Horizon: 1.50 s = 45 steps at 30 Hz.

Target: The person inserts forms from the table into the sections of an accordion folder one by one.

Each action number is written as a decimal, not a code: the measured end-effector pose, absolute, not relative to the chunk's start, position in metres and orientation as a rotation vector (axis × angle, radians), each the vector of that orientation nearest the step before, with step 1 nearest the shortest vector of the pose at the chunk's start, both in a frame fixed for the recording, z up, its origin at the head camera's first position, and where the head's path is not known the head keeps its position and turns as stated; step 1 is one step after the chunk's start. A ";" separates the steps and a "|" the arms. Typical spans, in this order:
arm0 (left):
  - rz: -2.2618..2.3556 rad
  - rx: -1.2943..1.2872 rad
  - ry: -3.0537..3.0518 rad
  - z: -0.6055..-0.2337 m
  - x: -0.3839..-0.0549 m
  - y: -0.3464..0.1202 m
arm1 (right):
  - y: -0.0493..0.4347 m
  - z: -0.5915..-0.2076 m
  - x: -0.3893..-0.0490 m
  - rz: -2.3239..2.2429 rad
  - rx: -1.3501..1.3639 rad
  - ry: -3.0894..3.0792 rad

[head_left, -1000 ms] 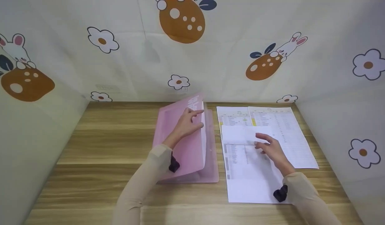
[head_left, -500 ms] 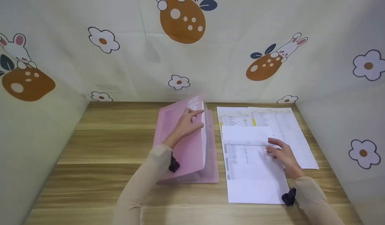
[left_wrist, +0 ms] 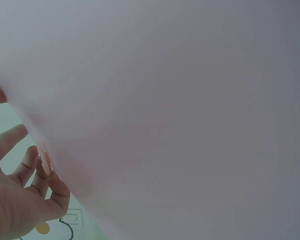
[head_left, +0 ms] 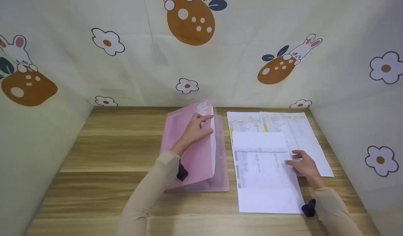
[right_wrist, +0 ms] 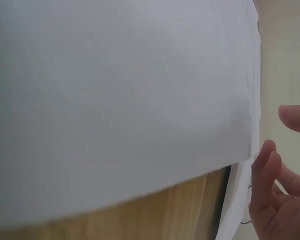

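A pink plastic folder (head_left: pixel 178 129) stands on the table with its front cover half raised. My left hand (head_left: pixel 193 132) grips the cover's free edge; in the left wrist view the cover (left_wrist: pixel 165 120) fills most of the picture, with curled fingers along its edge. White paper shows just inside the raised cover. My right hand (head_left: pixel 306 165) hovers at the right edge of the front printed sheet (head_left: pixel 266 196), thumb and fingers apart. In the right wrist view the hand (right_wrist: pixel 275 200) stands beside a sheet's corner, holding nothing.
Two more printed sheets lie behind, a left one (head_left: pixel 244 116) and a right one (head_left: pixel 314 147), both partly covered by the front sheet. The wood-grain table (head_left: pixel 106 147) is enclosed by a patterned curtain (head_left: pixel 237 72) at the back and sides.
My right hand has moved right and toward the table's front, from over the middle of the front sheet to its right edge. The left hand and folder have stayed put.
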<state>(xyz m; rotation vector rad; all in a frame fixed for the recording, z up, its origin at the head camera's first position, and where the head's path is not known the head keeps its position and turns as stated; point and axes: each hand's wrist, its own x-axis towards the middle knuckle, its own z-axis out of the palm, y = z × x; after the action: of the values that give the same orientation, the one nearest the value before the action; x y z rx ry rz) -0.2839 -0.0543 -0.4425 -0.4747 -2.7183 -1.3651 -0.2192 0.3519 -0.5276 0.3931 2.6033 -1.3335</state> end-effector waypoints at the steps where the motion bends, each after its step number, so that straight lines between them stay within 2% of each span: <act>1: -1.367 -0.476 -2.716 -0.443 -0.284 -0.054 | 0.352 -0.527 -0.219 -1.308 0.398 2.600; 8: -1.373 -0.492 -2.714 -0.442 -0.283 -0.054 | 0.345 -0.510 -0.210 -1.175 0.292 2.687; 15: -1.361 -0.497 -2.708 -0.443 -0.284 -0.054 | 0.344 -0.510 -0.210 -1.148 0.286 2.696; 31: -1.350 -0.501 -2.711 -0.444 -0.284 -0.054 | 0.347 -0.513 -0.208 -1.360 0.076 2.623; 45: -1.341 -0.507 -2.710 -0.442 -0.283 -0.054 | 0.351 -0.500 -0.203 -1.449 -0.085 2.484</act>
<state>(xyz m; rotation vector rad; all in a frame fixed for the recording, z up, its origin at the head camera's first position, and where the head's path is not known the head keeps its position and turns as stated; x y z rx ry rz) -0.2830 -0.0544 -0.4424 -0.5071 -2.7100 -1.3407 -0.2029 0.3507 -0.4997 -0.0847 2.4839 -1.4494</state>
